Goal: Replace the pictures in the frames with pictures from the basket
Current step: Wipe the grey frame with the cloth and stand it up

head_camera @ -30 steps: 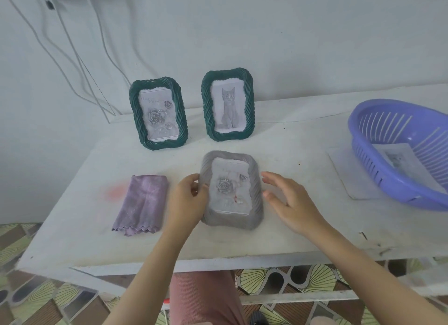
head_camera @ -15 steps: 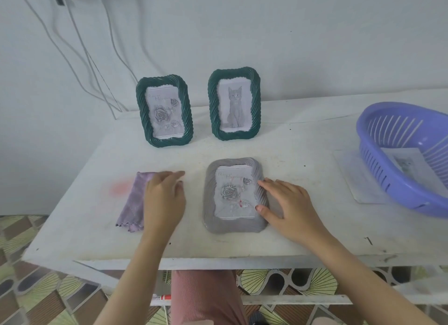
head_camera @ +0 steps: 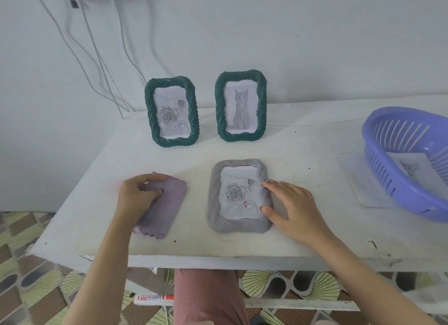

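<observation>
A grey frame [head_camera: 238, 225] with a rose picture lies flat near the table's front edge. My right hand [head_camera: 289, 208] rests on its right side, fingers spread flat. To its left lies a folded purple cloth [head_camera: 167, 203]; my left hand [head_camera: 137, 195] pinches its far left edge between thumb and fingers. Two green frames stand at the back: the left green frame [head_camera: 171, 111] holds a rose picture, the right green frame [head_camera: 241, 105] a cat picture. A purple basket [head_camera: 397, 191] at the right edge holds a printed picture [head_camera: 412, 167].
The white table [head_camera: 303, 150] stands against a white wall with hanging cables [head_camera: 101, 65]. A paper sheet [head_camera: 358, 179] lies under the basket's left side. A marker box [head_camera: 155, 300] lies on a rail below the table. Patterned floor shows beneath.
My left hand left the grey frame, moved left and closed on the purple cloth. My right hand settled onto the frame's right side. The frame stayed flat.
</observation>
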Demonstrator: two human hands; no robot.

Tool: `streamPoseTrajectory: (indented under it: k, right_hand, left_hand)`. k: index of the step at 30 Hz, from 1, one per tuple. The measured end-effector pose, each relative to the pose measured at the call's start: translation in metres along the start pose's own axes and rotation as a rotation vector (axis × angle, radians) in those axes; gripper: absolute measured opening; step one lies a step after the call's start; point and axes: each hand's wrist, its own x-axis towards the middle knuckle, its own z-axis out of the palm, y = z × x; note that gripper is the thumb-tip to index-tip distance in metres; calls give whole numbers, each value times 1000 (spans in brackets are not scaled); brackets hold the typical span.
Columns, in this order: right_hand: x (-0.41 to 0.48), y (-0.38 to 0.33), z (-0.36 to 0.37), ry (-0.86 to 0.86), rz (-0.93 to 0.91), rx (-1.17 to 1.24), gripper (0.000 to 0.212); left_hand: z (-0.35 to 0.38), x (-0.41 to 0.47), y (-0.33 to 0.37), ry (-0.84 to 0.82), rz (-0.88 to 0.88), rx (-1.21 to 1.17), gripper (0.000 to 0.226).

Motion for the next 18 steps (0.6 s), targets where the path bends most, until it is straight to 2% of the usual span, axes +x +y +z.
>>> streamPoseTrajectory:
  k: [3, 6, 8, 10, 12, 13, 15, 18]
  right_hand:
    - [0, -2, -1, 17, 10, 21, 74]
    - [1, -12, -3, 109, -24, 89, 65]
    - [3, -27, -6, 148, -75, 225, 53]
    - [4, -47, -10, 111, -80, 448, 44]
    - [5, -68, -12, 45, -47, 680, 47]
    - [6, -76, -12, 34, -33, 762, 52]
    - [10, -89, -9, 81, -9, 868, 61]
    - [21, -92, -9, 195, 92, 966, 60]
  left_hand:
    - [-3, -5, 1, -59, -22, -202, 40]
    - [-2, -14, 10, -188, 38, -452, 42]
    - [2, -17, 18, -250, 78, -609, 43]
    - [10, -21, 29, -304, 104, -723, 35]
    - [22, -26, 39, -336, 121, -793, 31]
    - [29, -28, 43, -351, 129, -813, 37]
    - [42, -33, 50, -369, 141, -818, 37]
    - [53, -37, 55, -367, 155, -794, 36]
